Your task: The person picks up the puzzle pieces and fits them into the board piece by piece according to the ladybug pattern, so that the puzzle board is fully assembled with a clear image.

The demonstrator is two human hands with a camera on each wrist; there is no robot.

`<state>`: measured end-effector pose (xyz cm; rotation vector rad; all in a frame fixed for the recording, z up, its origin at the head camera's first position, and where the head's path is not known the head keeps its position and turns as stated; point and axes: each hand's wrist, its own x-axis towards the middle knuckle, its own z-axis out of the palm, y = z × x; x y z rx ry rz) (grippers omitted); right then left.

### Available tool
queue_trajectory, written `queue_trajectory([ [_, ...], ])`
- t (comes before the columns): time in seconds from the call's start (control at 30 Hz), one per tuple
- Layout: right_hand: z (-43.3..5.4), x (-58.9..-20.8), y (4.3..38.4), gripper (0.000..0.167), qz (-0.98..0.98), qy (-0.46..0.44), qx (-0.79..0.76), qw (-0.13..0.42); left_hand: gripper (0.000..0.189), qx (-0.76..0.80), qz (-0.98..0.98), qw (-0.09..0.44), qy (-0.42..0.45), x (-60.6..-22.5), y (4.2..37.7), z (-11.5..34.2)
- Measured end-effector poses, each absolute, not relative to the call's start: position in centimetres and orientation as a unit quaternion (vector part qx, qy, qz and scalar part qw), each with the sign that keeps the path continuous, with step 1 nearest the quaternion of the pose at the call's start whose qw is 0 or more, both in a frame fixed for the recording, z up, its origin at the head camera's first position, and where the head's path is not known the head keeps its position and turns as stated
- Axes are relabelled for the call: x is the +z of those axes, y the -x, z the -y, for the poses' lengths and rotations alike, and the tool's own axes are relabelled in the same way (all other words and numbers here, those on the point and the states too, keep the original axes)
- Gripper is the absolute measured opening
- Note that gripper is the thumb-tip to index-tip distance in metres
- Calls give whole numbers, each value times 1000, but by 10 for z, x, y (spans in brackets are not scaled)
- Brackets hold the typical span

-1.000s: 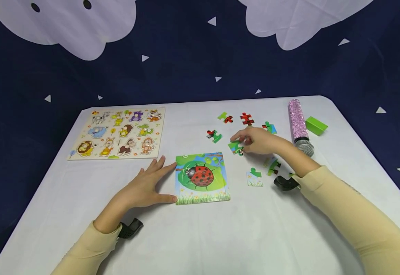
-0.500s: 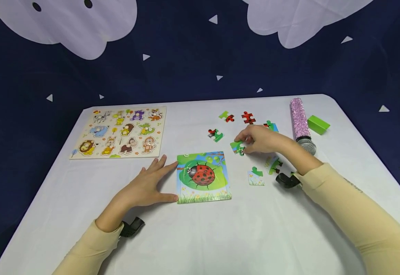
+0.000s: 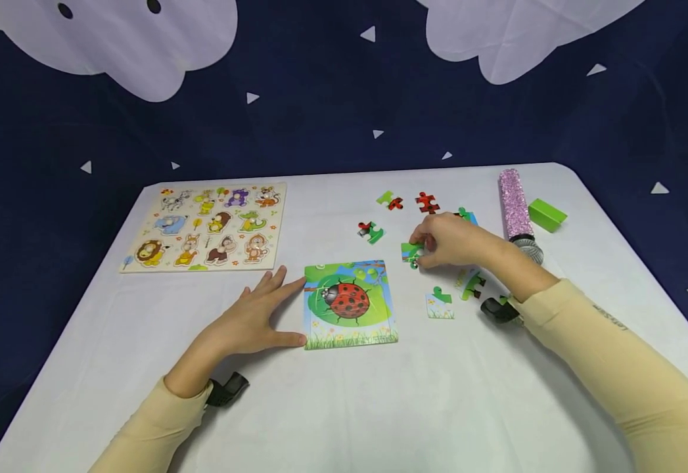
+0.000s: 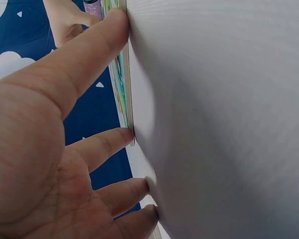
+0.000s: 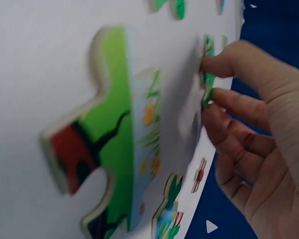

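In the head view, a square ladybug puzzle board (image 3: pixel 346 302) lies at the middle of the table. My left hand (image 3: pixel 246 325) is spread flat at its left side, thumb and index fingertips touching the board's edge (image 4: pixel 123 94). Right of the board, my right hand (image 3: pixel 453 243) pinches a green and blue jigsaw piece (image 3: pixel 411 252) between thumb and fingers, as the right wrist view also shows. Nearby lie a grass-and-flower piece (image 3: pixel 440 305), a green piece with red and black (image 3: pixel 472 286), and another piece (image 3: pixel 464 215) partly hidden behind the hand.
Several loose pieces lie farther back, among them a red one (image 3: pixel 426 202) and a red and green one (image 3: pixel 370 232). An animal peg puzzle (image 3: pixel 202 226) is at the back left. A pink glitter microphone (image 3: pixel 514 203) and a green block (image 3: pixel 547 215) lie at the back right.
My right hand has shifted slightly to the right and turned the pinched jigsaw piece a little, so its edges look straighter. The left hand stays against the board.
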<state>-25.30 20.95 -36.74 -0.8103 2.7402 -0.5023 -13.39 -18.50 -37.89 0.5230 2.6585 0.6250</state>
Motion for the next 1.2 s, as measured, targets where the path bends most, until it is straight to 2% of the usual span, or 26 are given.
queue_trajectory([
  [0.33, -212, -371, 255, 38, -930, 309, -180, 80, 104, 219, -941, 173, -193, -378, 138, 185],
  [0.63, -183, -364, 247, 38, -904, 359, -223, 61, 104, 212, -942, 169, -196, -376, 142, 184],
  [1.2, -119, -377, 242, 33, -856, 429, -268, 105, 103, 227, -939, 179, -188, -382, 134, 187],
])
